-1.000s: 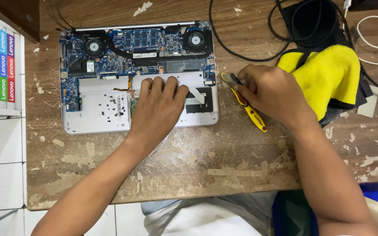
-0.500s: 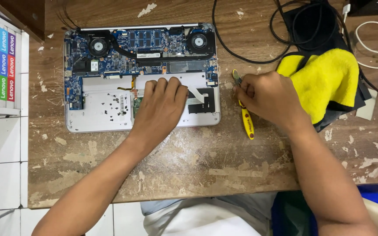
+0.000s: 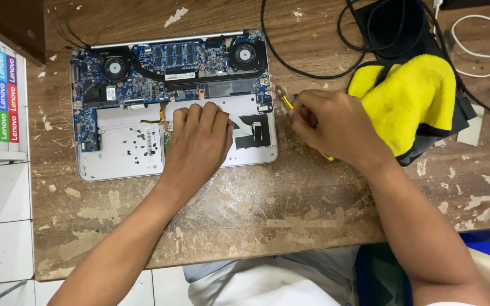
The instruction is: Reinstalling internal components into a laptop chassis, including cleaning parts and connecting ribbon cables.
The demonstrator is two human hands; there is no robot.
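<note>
Scarred brown wooden workbench (image 3: 256, 215), its varnish flaking in pale patches, fills the view, with white floor tiles (image 3: 1, 226) showing past its near and left edges. Nearest the camera, both forearms reach up over the bench edge. On it lies an opened silver laptop base (image 3: 120, 164) with its bottom cover off, small dark screws (image 3: 137, 144) scattered across its bare near-left panel. The left hand (image 3: 197, 141) lies flat on the middle of that base, palm down, fingers stretched and pressing on the light panel, gripping nothing. Just right of the laptop, the right hand (image 3: 330, 124) is curled around a yellow-handled tool (image 3: 286, 102), whose tip pokes out beside the base's right edge; most of the handle is hidden in the fist. Further back, the blue circuit board (image 3: 171, 62) spans the laptop's far half, with two round black cooling fans (image 3: 114, 68) at its corners. Right of the hand sits a bright yellow microfibre cloth (image 3: 409, 102) over a black pouch (image 3: 392, 22). Black cables (image 3: 313, 71) and a white cable (image 3: 483, 45) loop along the far edge.
</note>
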